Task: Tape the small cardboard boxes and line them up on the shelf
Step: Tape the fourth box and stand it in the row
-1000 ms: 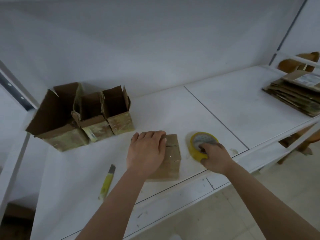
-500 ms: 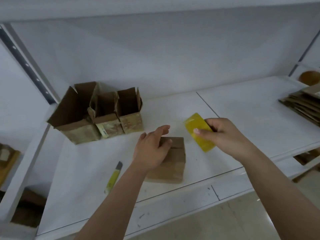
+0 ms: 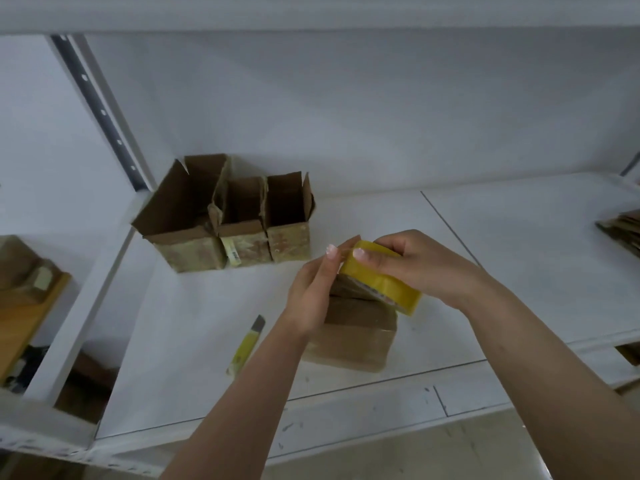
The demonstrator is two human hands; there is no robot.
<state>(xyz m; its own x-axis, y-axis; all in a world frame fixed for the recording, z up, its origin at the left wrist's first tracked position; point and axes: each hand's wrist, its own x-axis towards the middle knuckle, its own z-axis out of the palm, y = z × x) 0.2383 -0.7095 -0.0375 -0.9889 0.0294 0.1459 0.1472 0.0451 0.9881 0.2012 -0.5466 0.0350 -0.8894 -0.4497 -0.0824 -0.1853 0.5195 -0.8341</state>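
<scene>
A closed small cardboard box [image 3: 356,336] sits on the white shelf [image 3: 194,341] near its front edge. Just above it, my right hand [image 3: 422,268] grips a yellow tape roll [image 3: 381,282]. My left hand [image 3: 315,289] is at the roll's left end, its fingertips pinching at the tape's edge. Three open cardboard boxes [image 3: 228,216] stand side by side at the back left of the shelf, flaps up.
A yellow utility knife [image 3: 246,346] lies on the shelf left of the closed box. Flattened cardboard [image 3: 621,230] is stacked at the far right. A metal upright [image 3: 100,112] bounds the shelf on the left, with more boxes [image 3: 24,271] beyond it.
My right hand lifted the tape roll off the shelf and brought it over the closed box. My left hand left the box top and rose to the roll.
</scene>
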